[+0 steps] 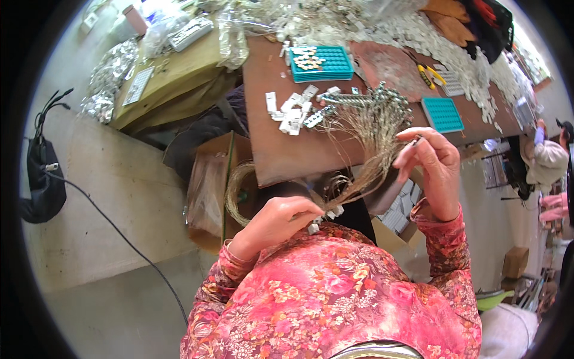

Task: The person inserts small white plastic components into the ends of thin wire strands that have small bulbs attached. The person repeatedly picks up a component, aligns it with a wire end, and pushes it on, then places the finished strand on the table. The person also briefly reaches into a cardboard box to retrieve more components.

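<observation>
Off the table edge [287, 171] at six o'clock, the left hand [280, 222] pinches the wire bundle [376, 128] overlying it, while the right hand [433, 160], at three o'clock, hold indeterminable, apparently sorts strands, next requiring gentle separation.

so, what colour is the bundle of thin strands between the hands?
The strands are light golden brown, best seen in the head view.
</observation>
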Tool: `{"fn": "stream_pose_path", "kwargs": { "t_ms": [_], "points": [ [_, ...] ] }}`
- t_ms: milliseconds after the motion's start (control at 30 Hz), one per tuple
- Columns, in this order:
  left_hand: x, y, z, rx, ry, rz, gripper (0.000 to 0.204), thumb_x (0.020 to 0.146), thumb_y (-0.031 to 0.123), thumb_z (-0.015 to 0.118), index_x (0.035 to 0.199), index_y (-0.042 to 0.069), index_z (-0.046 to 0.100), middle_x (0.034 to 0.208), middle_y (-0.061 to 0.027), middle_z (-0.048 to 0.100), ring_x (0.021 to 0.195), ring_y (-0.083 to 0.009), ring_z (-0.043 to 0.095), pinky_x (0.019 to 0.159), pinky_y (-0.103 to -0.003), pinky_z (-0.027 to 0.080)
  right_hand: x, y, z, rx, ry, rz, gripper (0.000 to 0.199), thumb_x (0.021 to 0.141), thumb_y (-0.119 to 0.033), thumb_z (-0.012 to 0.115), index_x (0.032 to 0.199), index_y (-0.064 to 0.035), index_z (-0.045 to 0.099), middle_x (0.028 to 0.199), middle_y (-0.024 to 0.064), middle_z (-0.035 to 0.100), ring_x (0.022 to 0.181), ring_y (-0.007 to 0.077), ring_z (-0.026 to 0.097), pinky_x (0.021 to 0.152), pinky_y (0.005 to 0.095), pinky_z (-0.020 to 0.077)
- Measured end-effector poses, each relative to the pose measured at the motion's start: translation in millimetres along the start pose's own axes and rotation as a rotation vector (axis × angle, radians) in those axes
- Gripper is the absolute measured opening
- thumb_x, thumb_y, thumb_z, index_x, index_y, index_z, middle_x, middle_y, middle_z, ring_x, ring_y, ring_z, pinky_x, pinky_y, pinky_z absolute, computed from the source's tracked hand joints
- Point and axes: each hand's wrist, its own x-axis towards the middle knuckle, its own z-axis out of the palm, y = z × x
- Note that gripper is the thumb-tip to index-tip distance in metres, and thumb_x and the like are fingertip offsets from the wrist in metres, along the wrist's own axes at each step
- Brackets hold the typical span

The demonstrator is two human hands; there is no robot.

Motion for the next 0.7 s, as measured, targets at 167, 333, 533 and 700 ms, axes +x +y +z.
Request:
{"fn": "stream_pose_path", "kwargs": {
  "t_ms": [167, 333, 533, 700],
  "points": [
    [23, -1, -36, 0.013, 0.340, 0.054, 0.012, 0.085, -0.003, 0.062, 0.095, -0.001, 0.067, 0.089, -0.0065, 0.069, 0.078, -0.0115, 0.065, 0.068, -0.024, 0.050, 26, 11, 4, -0.205, 0.041, -0.259, 0.020, 0.092, -0.018, 0.058, 0.097, 0.0014, 0.062, 0.090, 0.0060, 0.059, 0.086, 0.0120, 0.056, 0.079, 0.0256, 0.0448],
    [93, -48, -86, 0.552, 0.692, -0.160, 0.021, 0.086, 0.020, 0.066, 0.099, 0.004, 0.065, 0.093, -0.0116, 0.067, 0.073, -0.0241, 0.065, 0.068, -0.032, 0.050, 49, 24, 16, 0.356, -0.023, -0.103, 0.017, 0.086, -0.004, 0.063, 0.102, 0.0023, 0.061, 0.080, 0.0047, 0.063, 0.074, 0.0101, 0.060, 0.071, 0.0231, 0.0473],
    [135, -78, -95, 0.844, 0.521, -0.379, 0.034, 0.077, 0.036, 0.070, 0.093, 0.007, 0.064, 0.084, -0.0146, 0.068, 0.079, -0.0337, 0.065, 0.070, -0.041, 0.051, 64, 30, 16, 0.506, -0.195, 0.044, 0.016, 0.084, -0.002, 0.066, 0.096, -0.0030, 0.055, 0.070, 0.0019, 0.061, 0.058, 0.0080, 0.056, 0.053, 0.0203, 0.0435],
    [132, -69, -104, 0.581, 0.643, -0.316, 0.018, 0.081, 0.019, 0.069, 0.089, 0.004, 0.064, 0.075, -0.0094, 0.068, 0.064, -0.0164, 0.064, 0.059, -0.028, 0.050, 70, 31, 12, 0.545, -0.208, 0.129, 0.021, 0.088, -0.011, 0.066, 0.100, -0.0028, 0.051, 0.075, 0.0022, 0.057, 0.061, 0.0100, 0.056, 0.061, 0.0233, 0.0480]
  ]
}}
